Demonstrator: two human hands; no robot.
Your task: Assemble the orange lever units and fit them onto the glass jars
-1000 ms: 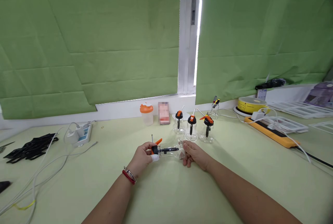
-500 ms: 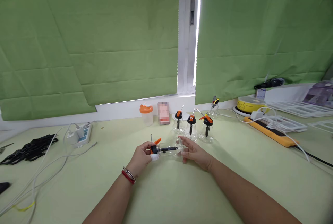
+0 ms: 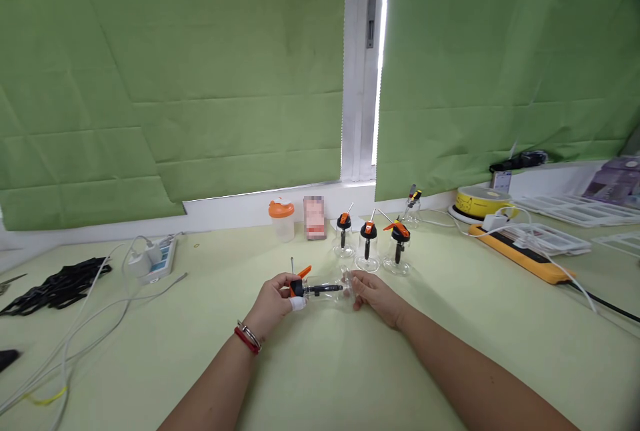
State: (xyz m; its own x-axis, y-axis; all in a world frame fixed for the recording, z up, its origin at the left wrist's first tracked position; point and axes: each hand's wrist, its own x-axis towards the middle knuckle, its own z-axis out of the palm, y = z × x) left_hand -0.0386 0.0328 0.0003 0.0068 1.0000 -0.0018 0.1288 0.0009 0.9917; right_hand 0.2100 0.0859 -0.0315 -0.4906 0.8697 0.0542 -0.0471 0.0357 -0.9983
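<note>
I hold a small clear bottle (image 3: 327,291) sideways between both hands, just above the pale green table (image 3: 320,364). My left hand (image 3: 275,297) is closed on its black cap with the orange lever and metal needle. My right hand (image 3: 375,292) has its fingers curled round the bottle's clear base end. Three similar clear bottles (image 3: 367,247) with black and orange caps stand upright in a row just behind my hands. Another bottle (image 3: 413,207) stands further back near the window sill.
An orange-lidded cup (image 3: 281,217) and a small pink box (image 3: 314,216) stand at the back. A white power strip (image 3: 155,257) with cables and a black pile (image 3: 55,281) lie left. A yellow round device (image 3: 483,201), an orange power strip (image 3: 525,257) and clear trays (image 3: 565,211) are right.
Both hands keep the bottle almost in place; my right hand shifted slightly along the bottle's base end. Nothing else on the table moved.
</note>
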